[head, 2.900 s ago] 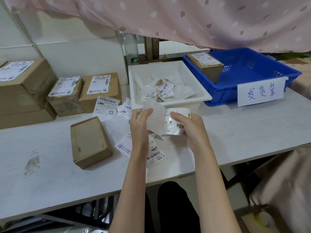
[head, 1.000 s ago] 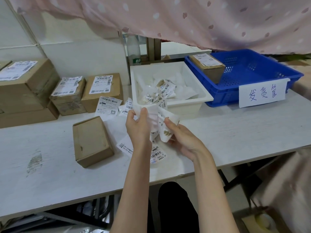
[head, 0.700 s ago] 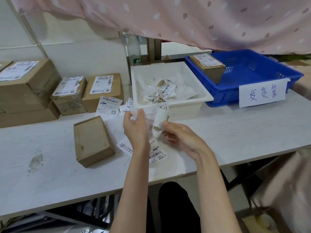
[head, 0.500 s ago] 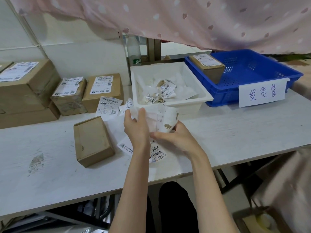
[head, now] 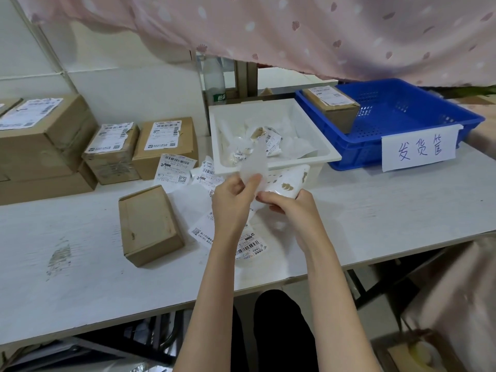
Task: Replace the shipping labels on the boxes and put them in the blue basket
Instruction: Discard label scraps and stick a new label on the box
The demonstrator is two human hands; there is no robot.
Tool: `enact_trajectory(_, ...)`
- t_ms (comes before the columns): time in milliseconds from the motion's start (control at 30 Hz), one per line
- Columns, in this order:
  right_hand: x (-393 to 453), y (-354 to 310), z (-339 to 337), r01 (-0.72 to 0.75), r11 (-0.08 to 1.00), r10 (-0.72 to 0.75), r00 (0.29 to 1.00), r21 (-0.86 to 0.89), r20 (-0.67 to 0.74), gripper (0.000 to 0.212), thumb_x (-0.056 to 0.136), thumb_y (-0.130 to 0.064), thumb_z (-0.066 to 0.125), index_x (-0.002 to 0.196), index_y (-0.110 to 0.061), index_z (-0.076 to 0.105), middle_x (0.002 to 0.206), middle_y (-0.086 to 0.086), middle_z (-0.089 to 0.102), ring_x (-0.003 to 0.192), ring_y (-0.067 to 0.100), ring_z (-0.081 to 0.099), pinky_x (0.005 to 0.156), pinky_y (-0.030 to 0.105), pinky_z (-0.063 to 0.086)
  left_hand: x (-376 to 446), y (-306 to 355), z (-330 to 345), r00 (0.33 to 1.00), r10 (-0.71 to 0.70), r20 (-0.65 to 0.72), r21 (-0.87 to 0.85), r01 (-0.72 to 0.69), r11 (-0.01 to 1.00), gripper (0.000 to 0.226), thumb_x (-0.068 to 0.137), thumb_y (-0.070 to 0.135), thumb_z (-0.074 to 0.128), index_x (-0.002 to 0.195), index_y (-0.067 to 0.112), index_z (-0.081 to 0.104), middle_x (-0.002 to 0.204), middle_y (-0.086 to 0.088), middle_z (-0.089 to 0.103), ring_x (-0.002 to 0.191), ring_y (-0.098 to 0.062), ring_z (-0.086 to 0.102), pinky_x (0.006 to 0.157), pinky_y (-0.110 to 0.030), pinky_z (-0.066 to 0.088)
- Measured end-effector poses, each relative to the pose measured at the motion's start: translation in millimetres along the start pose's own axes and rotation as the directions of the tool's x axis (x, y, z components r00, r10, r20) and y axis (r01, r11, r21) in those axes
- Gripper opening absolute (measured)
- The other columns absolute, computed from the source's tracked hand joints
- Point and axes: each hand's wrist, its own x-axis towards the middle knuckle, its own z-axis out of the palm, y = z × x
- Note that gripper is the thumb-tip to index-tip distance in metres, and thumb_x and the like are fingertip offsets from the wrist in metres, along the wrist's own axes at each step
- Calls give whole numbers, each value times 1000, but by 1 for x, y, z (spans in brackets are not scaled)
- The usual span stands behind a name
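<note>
Where pink curtain (head: 295,30) hangs, white table (head: 375,205) bears boxes (head: 165,142).

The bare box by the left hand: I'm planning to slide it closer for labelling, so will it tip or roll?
The bare box lies flat on a broad face on the table, so it should slide, not tip. Being square-edged, it can't roll. It is small and cardboard, so probably light; its contents can't be seen.

We observe the left hand (head: 232,202) pinching a translucent backing sheet (head: 253,167) while the right hand (head: 291,208) grips a curled label (head: 288,181), above the counter (head: 375,205). An unlabelled box (head: 149,224) lies near the front edge. One labelled box (head: 332,110) sits in the blue basket (head: 402,124) at the back right corner.
</note>
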Motion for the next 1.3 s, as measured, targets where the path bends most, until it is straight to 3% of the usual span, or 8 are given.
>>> enact_trajectory(200, -2, -2, -4, -55, 997, 50, 994, 47, 95, 16, 80, -4, 73, 96, -5, 74, 97, 9, 76, 96, 20, 72, 83, 24, 53, -2, -5, 0, 981, 60, -184, 132, -35, 991, 45, 90, 42, 57, 91, -2, 66, 68, -5, 69, 70, -23, 68, 86, -48, 52)
enact_trajectory(433, -5, -9, -8, -136, 971, 98, 977, 199, 191, 13, 82, 5, 66, 86, -7, 71, 83, 6, 75, 76, 13, 72, 66, 19, 54, 6, -6, -5, 970, -218, -109, -278, 181, 943, 24, 97, 21, 60, 77, 8, 60, 77, -9, 61, 67, -17, 54, 49, -16, 47)
enact_trajectory(633, -5, -2, -3, -171, 908, 61, 957, 383, 283, 19, 83, -10, 67, 100, -2, 68, 97, 12, 73, 97, 24, 69, 84, 29, 56, 5, 0, -2, 947, -306, -101, -448, 232, 863, 20, 98, 18, 58, 80, 12, 62, 79, -5, 64, 64, -13, 55, 48, -14, 45)
enact_trajectory(833, -4, 6, 6, -90, 988, 41, 939, 127, 340, 52, 76, -58, 70, 98, -14, 57, 100, -2, 70, 100, 13, 68, 87, 31, 50, -2, -1, 11, 958, -178, -224, -325, 99, 941, 22, 97, 24, 59, 81, 8, 58, 67, -3, 57, 46, -7, 54, 61, -29, 46)
enact_trajectory(933, -5, 5, 9, 22, 993, 5, 974, -116, 228, 41, 78, -53, 74, 97, -20, 61, 104, -4, 69, 101, 11, 65, 92, 30, 49, 0, 0, 9, 957, -171, -234, -347, 82, 934, 22, 98, 22, 58, 79, 9, 60, 75, -6, 62, 55, -8, 58, 59, -27, 52)
enact_trajectory(1033, -4, 2, 11, 49, 994, -39, 995, -98, 97, 19, 95, -36, 59, 88, -19, 61, 84, -5, 66, 80, 4, 63, 80, 21, 47, -5, 3, 10, 963, -160, -218, -332, 81, 940, 25, 99, 23, 58, 77, 12, 63, 75, -3, 65, 52, -5, 60, 57, -24, 53)
enact_trajectory(1167, -4, -1, 14, 82, 987, -80, 997, -138, 21, 26, 99, -25, 54, 74, -19, 57, 75, -5, 61, 57, -5, 51, 56, 7, 39, -10, 6, 9, 972, -141, -187, -176, 108, 978, 39, 91, 45, 65, 69, 15, 51, 61, 7, 51, 56, -8, 51, 62, -26, 43)
enact_trajectory(1300, -2, -2, 14, 118, 980, -115, 993, -158, 26, 31, 100, -25, 52, 70, -17, 59, 66, -10, 61, 55, -1, 48, 57, 8, 38, -14, 9, 8, 992, -124, -20, -69, 122, 990, 38, 87, 37, 72, 64, 22, 45, 49, 16, 42, 49, -1, 43, 56, -13, 35)
